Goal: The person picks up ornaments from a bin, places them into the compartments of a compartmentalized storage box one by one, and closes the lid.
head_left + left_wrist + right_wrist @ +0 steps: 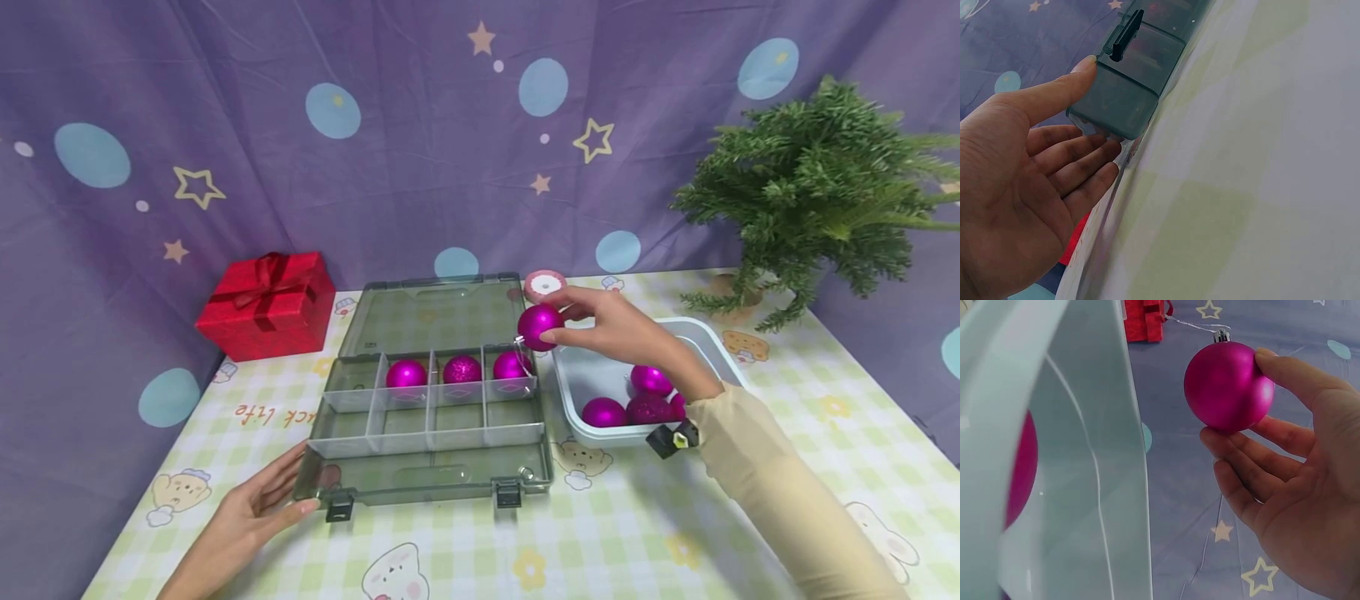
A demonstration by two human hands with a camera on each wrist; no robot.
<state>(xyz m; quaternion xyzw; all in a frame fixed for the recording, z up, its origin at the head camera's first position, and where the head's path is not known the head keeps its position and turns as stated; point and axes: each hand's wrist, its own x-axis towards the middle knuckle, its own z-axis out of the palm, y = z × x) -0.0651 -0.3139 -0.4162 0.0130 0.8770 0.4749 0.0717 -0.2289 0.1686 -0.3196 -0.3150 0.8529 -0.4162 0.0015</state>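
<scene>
My right hand (611, 321) pinches a shiny magenta Christmas ball (541, 326) between thumb and fingertips. In the right wrist view the ball (1229, 386) shows a silver cap and a thin loop of string. It hangs above the back right compartment of a clear-grey divided box (424, 496), whose lid (435, 321) lies back. Three magenta balls sit in the back row: a smooth one (406, 378), a glittery one (462, 369) and another (512, 367) at right. My left hand (247, 508) holds the box's front left corner, thumb on the front and fingers at the side.
Right of the box stands a pale blue tub (720, 350) with several magenta balls (603, 412) inside. Behind are a pink-and-white roll (545, 286) and, at left, a red gift box (267, 304). A small artificial Christmas tree (817, 183) rises at the back right.
</scene>
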